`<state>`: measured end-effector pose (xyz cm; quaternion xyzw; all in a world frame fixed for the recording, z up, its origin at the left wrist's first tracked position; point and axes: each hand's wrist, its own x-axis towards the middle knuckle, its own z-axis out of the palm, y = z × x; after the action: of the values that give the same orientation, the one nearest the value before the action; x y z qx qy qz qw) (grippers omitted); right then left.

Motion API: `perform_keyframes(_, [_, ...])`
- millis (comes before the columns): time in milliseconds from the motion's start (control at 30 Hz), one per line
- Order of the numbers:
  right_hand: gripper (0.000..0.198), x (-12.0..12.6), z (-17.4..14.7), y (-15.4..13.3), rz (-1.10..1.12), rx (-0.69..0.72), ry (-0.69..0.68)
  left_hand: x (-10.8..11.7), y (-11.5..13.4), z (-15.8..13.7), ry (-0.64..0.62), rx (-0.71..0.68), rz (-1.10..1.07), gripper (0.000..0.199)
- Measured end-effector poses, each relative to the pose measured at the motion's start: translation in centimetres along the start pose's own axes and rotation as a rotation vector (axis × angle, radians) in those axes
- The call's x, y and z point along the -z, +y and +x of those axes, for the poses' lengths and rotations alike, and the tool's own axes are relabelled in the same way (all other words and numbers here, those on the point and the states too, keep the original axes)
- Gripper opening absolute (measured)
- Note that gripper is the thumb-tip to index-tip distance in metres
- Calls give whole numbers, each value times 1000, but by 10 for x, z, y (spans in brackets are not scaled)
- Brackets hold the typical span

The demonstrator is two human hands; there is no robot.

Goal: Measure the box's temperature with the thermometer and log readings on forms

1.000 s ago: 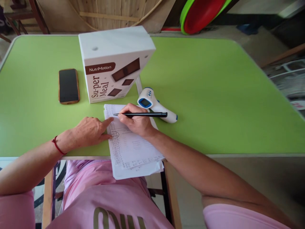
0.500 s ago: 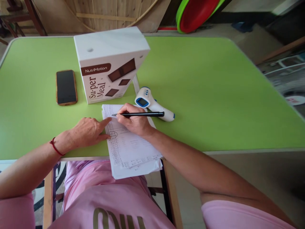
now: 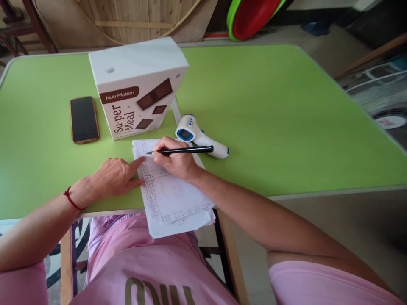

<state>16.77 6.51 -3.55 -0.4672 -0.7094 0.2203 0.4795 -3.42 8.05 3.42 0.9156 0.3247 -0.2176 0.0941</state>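
Note:
A black pen (image 3: 190, 150) is gripped in my right hand (image 3: 178, 161), its tip at the upper left part of a stack of paper (image 3: 171, 199). Handwriting fills the left margin of the top sheet, and the stack's lower end hangs over the table edge. My left hand (image 3: 116, 176) rests at the paper's left side, index finger and thumb stretched apart on the sheet, holding nothing. Just beyond my right hand lies a white and blue infrared thermometer (image 3: 202, 137), partly over the paper's upper right corner.
A white NutriMotion box (image 3: 140, 89) stands upright on the green table (image 3: 260, 114) behind the paper. Left of it lies a smartphone (image 3: 84, 120) in a brown case. A fan (image 3: 388, 106) is beyond the table's right edge, and a wooden chair (image 3: 30, 25) at the far left.
The view has shifted slightly, so the table things appear a little further left. Both hands keep nearly the same place on the paper, with the pen still in my right hand.

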Motion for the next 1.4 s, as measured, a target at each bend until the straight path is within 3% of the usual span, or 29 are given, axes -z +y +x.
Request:
perform_keyframes(700, [15,-1,-1,2,-37,25,38,0,0,0,12,-12,16,66])
perform_keyframes(1400, [14,2,-3,5,-85,-50,69,-2,-2,0,49,-32,8,65])
